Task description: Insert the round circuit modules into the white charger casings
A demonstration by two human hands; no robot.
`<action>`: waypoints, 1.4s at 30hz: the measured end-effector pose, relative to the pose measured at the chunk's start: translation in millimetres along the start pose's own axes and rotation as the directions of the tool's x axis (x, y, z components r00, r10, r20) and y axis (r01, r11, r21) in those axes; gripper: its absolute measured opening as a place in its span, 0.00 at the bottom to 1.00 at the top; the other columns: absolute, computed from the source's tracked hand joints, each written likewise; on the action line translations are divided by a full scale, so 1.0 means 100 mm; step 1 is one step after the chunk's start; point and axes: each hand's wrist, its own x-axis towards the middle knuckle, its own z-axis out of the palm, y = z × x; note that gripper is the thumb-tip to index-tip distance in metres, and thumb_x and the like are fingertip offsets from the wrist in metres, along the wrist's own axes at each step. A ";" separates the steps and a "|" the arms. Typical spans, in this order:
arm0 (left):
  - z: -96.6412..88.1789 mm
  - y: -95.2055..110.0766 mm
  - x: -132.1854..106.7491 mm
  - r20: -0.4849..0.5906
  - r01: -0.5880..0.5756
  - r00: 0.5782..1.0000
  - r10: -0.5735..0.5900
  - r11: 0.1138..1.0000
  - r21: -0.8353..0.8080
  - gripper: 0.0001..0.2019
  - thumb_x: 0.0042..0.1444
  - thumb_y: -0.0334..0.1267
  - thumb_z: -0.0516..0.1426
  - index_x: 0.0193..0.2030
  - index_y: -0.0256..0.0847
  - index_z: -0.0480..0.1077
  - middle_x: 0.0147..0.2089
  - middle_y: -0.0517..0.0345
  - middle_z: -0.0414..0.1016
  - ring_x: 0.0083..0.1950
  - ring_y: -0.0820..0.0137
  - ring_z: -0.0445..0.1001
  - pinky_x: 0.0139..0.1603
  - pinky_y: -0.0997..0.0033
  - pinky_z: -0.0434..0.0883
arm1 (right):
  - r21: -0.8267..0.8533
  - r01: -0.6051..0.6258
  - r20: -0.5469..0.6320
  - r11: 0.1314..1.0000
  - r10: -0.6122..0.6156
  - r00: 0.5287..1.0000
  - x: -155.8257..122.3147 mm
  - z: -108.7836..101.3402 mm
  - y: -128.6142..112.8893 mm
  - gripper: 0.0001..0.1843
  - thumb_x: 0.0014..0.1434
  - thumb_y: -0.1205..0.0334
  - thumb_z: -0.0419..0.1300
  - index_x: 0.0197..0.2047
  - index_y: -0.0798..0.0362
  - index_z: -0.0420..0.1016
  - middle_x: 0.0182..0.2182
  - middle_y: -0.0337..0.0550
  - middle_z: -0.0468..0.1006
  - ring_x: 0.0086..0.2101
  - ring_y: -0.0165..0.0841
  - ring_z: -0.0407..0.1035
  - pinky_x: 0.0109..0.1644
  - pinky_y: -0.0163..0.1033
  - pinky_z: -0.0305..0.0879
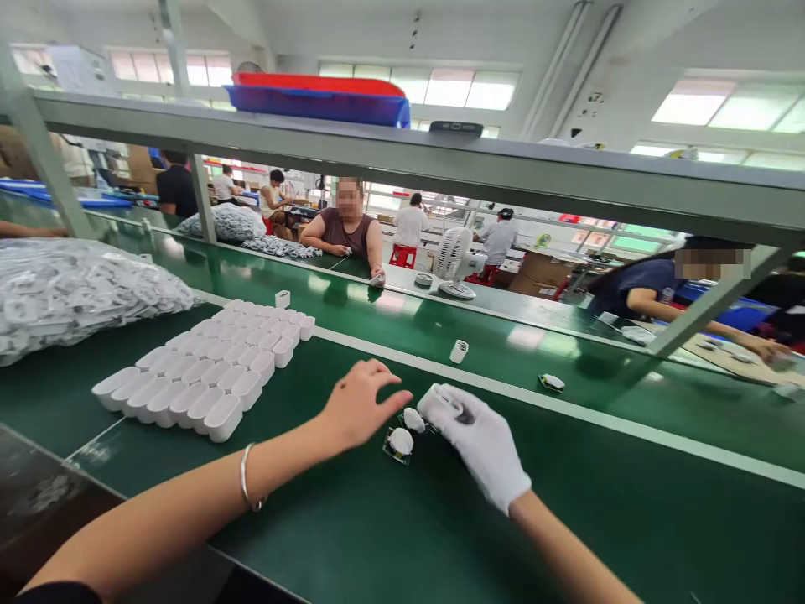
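Note:
My left hand is bare, with a bracelet on the wrist, and hovers with fingers spread just left of two small circuit boards with white domes lying on the green table. My right hand wears a white glove and grips a small white plastic shell at its fingertips, right beside the boards. A block of several white plastic shells stands in neat rows to the left of my left hand.
A clear bag of white parts lies far left. On the conveyor belt sit a lone white shell and a small board. Other people work across the belt, near a small fan. A shelf with blue and red bins runs overhead.

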 end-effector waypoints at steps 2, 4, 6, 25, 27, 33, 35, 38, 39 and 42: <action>-0.09 -0.19 0.23 -0.090 0.160 0.987 -0.134 0.896 0.414 0.14 0.59 0.45 0.52 0.47 0.43 0.72 0.53 0.52 0.69 0.56 0.60 0.64 0.54 0.64 0.65 | -0.254 -0.068 -0.185 0.965 0.021 0.983 0.43 -0.20 0.16 0.23 0.45 0.48 0.64 0.42 0.52 0.78 0.35 0.43 0.80 0.36 0.39 0.73 0.42 0.41 0.68; -0.14 -0.42 0.43 -0.173 0.265 0.963 -0.205 0.828 0.494 0.17 0.58 0.35 0.51 0.52 0.31 0.69 0.57 0.38 0.65 0.59 0.50 0.60 0.56 0.54 0.62 | -0.316 -0.147 -0.318 0.937 0.042 0.947 0.85 -0.40 0.38 0.22 0.49 0.51 0.60 0.43 0.55 0.76 0.39 0.49 0.79 0.41 0.41 0.71 0.47 0.42 0.64; -0.14 -0.65 0.55 -0.244 0.333 0.941 -0.236 0.780 0.530 0.21 0.58 0.27 0.47 0.58 0.23 0.62 0.60 0.28 0.60 0.62 0.43 0.56 0.55 0.47 0.60 | -0.347 -0.229 -0.419 0.909 0.068 0.905 1.17 -0.56 0.59 0.21 0.53 0.53 0.56 0.45 0.58 0.75 0.41 0.54 0.77 0.44 0.44 0.69 0.48 0.44 0.62; -0.03 -0.83 0.47 -0.147 0.141 0.985 -0.088 0.906 0.398 0.14 0.57 0.28 0.48 0.45 0.36 0.73 0.42 0.44 0.74 0.51 0.52 0.66 0.56 0.47 0.58 | -0.465 -0.479 -0.538 0.745 0.192 0.821 1.55 -0.84 1.12 0.29 0.47 0.54 0.59 0.52 0.56 0.69 0.45 0.61 0.74 0.49 0.56 0.65 0.49 0.56 0.60; 0.02 -0.78 0.45 -0.119 0.085 0.992 -0.051 0.949 0.305 0.13 0.57 0.32 0.52 0.47 0.40 0.72 0.43 0.48 0.73 0.51 0.55 0.66 0.56 0.52 0.61 | -0.474 -0.454 -0.516 0.755 0.180 0.837 1.57 -0.81 1.08 0.22 0.47 0.56 0.59 0.45 0.57 0.74 0.43 0.62 0.75 0.49 0.56 0.66 0.49 0.57 0.59; 0.25 -0.88 0.38 -0.118 0.066 0.991 -0.069 0.997 -0.028 0.33 0.53 0.38 0.58 0.65 0.40 0.53 0.64 0.42 0.57 0.63 0.53 0.57 0.60 0.52 0.60 | -0.442 -0.218 -0.371 0.870 0.044 0.928 1.33 -0.64 0.94 0.28 0.52 0.55 0.55 0.54 0.62 0.69 0.45 0.58 0.76 0.47 0.44 0.69 0.50 0.45 0.64; 0.30 -0.94 0.39 -0.099 0.082 0.990 -0.097 0.985 -0.151 0.35 0.54 0.37 0.56 0.66 0.36 0.48 0.60 0.41 0.64 0.60 0.56 0.63 0.59 0.54 0.62 | -0.437 -0.113 -0.261 0.892 -0.006 0.965 1.11 -0.54 0.92 0.27 0.53 0.56 0.54 0.55 0.60 0.68 0.44 0.52 0.77 0.44 0.39 0.71 0.49 0.41 0.66; 0.34 -1.01 0.42 -0.069 0.092 0.991 -0.116 0.954 -0.287 0.32 0.54 0.37 0.56 0.65 0.34 0.51 0.51 0.45 0.72 0.53 0.61 0.71 0.57 0.58 0.65 | -0.470 -0.024 -0.107 0.882 -0.030 0.994 0.75 -0.38 0.90 0.26 0.48 0.58 0.59 0.52 0.53 0.72 0.44 0.45 0.78 0.45 0.39 0.71 0.50 0.42 0.65; 0.34 -1.02 0.43 -0.061 0.091 0.991 -0.117 0.940 -0.327 0.31 0.53 0.38 0.57 0.63 0.34 0.55 0.50 0.47 0.73 0.52 0.61 0.71 0.57 0.58 0.66 | -0.489 -0.016 -0.079 0.872 -0.026 0.997 0.66 -0.35 0.89 0.27 0.46 0.57 0.61 0.52 0.50 0.73 0.45 0.44 0.77 0.46 0.41 0.70 0.52 0.44 0.64; 0.33 -1.04 0.45 -0.040 0.079 0.994 -0.106 0.901 -0.426 0.26 0.49 0.38 0.59 0.56 0.34 0.64 0.48 0.49 0.75 0.51 0.60 0.72 0.56 0.59 0.67 | -0.543 -0.033 -0.064 0.839 -0.002 0.998 0.52 -0.29 0.83 0.32 0.46 0.53 0.62 0.56 0.48 0.69 0.48 0.46 0.75 0.50 0.46 0.67 0.53 0.49 0.62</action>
